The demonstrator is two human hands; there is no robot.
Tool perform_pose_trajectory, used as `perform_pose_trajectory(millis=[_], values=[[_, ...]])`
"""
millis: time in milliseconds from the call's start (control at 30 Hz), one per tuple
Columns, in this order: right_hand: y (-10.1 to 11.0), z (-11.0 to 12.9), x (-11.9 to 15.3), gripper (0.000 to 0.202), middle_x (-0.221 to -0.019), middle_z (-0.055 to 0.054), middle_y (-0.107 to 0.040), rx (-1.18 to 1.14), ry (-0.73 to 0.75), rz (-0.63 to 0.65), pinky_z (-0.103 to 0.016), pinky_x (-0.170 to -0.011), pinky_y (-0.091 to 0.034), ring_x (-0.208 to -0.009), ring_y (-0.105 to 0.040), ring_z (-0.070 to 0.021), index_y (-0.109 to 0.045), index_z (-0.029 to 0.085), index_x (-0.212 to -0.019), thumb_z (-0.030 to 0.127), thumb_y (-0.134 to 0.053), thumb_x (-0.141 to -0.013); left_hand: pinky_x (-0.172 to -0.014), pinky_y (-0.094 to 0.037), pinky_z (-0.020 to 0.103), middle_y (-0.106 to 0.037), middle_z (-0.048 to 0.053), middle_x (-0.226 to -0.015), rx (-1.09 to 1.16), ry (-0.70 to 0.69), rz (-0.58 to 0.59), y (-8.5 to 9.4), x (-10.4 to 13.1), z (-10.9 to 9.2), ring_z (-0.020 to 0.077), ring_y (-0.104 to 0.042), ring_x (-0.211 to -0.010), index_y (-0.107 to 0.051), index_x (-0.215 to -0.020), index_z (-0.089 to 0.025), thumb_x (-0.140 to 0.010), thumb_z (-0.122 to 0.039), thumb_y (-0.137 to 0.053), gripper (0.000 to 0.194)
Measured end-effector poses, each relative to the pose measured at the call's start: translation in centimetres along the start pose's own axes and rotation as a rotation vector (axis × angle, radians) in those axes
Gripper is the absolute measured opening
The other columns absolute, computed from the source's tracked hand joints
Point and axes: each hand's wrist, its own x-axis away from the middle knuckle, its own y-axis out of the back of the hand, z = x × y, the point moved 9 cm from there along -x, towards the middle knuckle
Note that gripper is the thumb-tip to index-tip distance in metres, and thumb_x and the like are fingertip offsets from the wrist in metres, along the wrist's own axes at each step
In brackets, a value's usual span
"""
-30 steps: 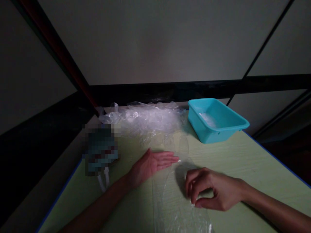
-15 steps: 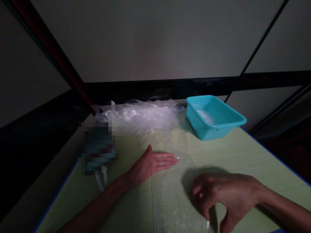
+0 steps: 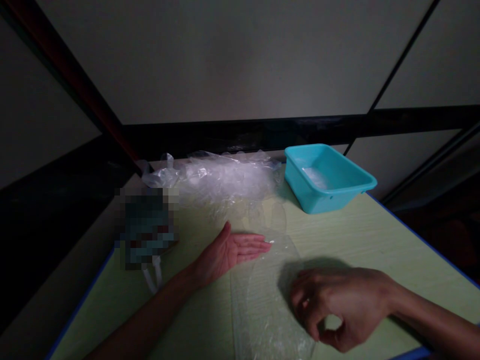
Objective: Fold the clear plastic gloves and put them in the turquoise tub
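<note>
A clear plastic sheet or bag [image 3: 268, 305] lies on the pale green table, running to the near edge of the view. My left hand [image 3: 230, 251] rests palm sideways at its upper left, fingers stretched out with the fingertips on the plastic. Over the right side of the plastic is my right hand [image 3: 333, 305], its thumb and fingers curled together in a pinch near the plastic's edge. What lies between those fingertips is too small to make out.
Crumpled clear plastic [image 3: 228, 177] is heaped at the table's back. A turquoise basin [image 3: 318, 200] with something whitish inside stands at the back right. At the left is a blurred-out dark item [image 3: 146, 227] with white straps. Cabinet panels rise behind.
My right thumb has closed up to the fingers, where a gap showed before. My left hand keeps its pose. The whole view has shifted slightly.
</note>
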Motion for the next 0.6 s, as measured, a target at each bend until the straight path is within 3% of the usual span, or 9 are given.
perform_pose_trajectory(millis=[200, 467, 600], values=[[1.0, 0.0, 0.1, 0.017, -0.066, 0.0, -0.055, -0.112, -0.004, -0.035, -0.023, -0.069, -0.043, -0.069, -0.051, -0.0132, -0.052, 0.017, -0.065, 0.004, -0.047, -0.057, -0.1, -0.022, 0.044, -0.061, 0.015, -0.112, 0.015, -0.01, 0.033, 0.1, 0.0, 0.1, 0.0273, -0.05, -0.112, -0.061, -0.108, -0.009, -0.087, -0.057, -0.023, 0.064], [4.6, -0.6, 1.0, 0.018, -0.08, -0.008, -0.065, -0.365, -0.057, -0.261, -0.028, -0.069, -0.045, -0.075, -0.057, -0.0143, -0.054, 0.012, -0.074, 0.003, -0.044, -0.062, -0.101, -0.019, 0.045, -0.058, 0.015, -0.116, 0.005, 0.013, 0.047, 0.2, -0.2, 0.3, 0.0281, -0.046, -0.115, -0.06, -0.109, -0.009, -0.088, -0.056, -0.021, 0.065], [5.6, -1.8, 1.8, 0.008, -0.079, -0.011, -0.066, -0.532, -0.091, -0.367, -0.028, -0.065, -0.045, -0.073, -0.059, -0.0147, -0.053, 0.012, -0.074, 0.006, -0.049, -0.071, -0.101, -0.021, 0.043, -0.058, 0.016, -0.117, 0.004, 0.032, 0.033, 0.4, -0.2, 0.6, 0.0275, -0.046, -0.116, -0.06, -0.108, -0.008, -0.087, -0.058, -0.024, 0.065]])
